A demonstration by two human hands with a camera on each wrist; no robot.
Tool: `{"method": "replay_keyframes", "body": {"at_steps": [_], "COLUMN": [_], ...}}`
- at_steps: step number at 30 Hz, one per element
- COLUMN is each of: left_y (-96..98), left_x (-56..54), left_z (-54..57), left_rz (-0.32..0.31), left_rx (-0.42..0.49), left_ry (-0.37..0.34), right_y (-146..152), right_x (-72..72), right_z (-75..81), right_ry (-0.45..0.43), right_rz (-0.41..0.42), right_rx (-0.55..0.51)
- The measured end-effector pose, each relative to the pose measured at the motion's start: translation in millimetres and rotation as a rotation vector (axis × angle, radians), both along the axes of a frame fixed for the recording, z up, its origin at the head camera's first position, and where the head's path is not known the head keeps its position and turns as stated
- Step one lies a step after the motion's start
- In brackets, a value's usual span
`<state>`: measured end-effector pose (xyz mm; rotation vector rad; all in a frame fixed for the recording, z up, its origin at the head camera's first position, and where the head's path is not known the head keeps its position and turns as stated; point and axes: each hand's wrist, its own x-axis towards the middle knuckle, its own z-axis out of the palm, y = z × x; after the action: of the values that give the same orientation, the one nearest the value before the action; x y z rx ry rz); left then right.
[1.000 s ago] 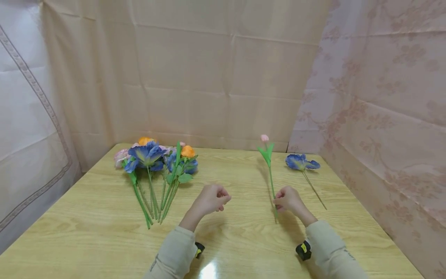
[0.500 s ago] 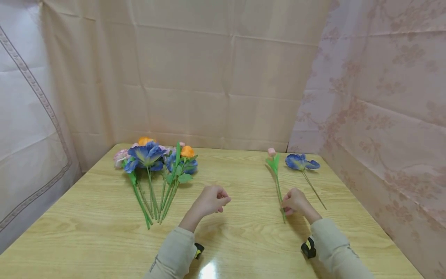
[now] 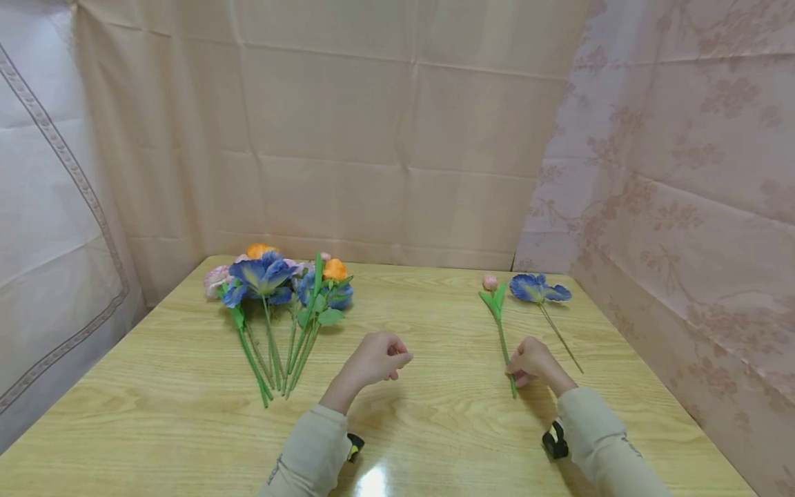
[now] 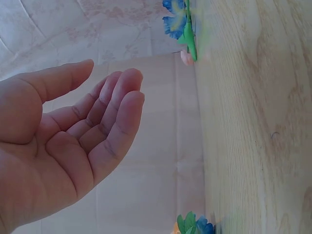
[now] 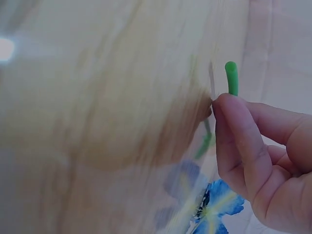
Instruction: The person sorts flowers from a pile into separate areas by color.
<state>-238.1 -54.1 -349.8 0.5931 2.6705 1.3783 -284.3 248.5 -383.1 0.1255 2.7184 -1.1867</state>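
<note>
My right hand (image 3: 533, 362) pinches the lower stem of a pink tulip (image 3: 501, 331) with green leaves, its bud pointing to the back of the table. In the right wrist view the green stem end (image 5: 232, 78) sticks out past the thumb and fingertips of the right hand (image 5: 263, 161). Just right of the tulip lies a blue flower (image 3: 539, 288) on a thin stem. My left hand (image 3: 376, 357) hovers over the middle of the table, holding nothing. The left wrist view shows that hand (image 4: 83, 126) with its fingers loosely bent and its thumb apart.
A bunch of artificial flowers (image 3: 263, 276) in blue, orange and pink lies at the left of the wooden table (image 3: 186, 428), stems toward me. Beige cloth (image 3: 323, 138) hangs behind the table. Patterned cloth (image 3: 702, 207) hangs along the right side.
My right hand has moved right and lowered the tulip, whose bud now lies lower and nearer the single blue flower. The left hand has stayed in place.
</note>
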Motion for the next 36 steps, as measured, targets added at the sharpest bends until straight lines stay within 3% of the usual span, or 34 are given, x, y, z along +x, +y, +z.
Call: {"method": "replay_keyframes", "body": {"at_steps": [20, 28, 36], "left_y": [-0.4, -0.9, -2.0], "left_x": [-0.4, 0.1, 0.8], "left_z": [-4.6, -3.4, -0.9], "left_rz": [-0.013, -0.019, -0.013], "left_rx": [-0.053, -0.066, -0.076], "left_ry": [0.01, 0.003, 0.001], "right_y": [2, -9, -31], "right_x": [0.0, 2.7, 9.0], "right_z": [-0.2, 7.2, 14.4], "right_ry": [-0.008, 0.093, 0.189], "right_rz": [0.015, 0.088, 0.162], "right_rx": [0.075, 0.201, 0.18]}}
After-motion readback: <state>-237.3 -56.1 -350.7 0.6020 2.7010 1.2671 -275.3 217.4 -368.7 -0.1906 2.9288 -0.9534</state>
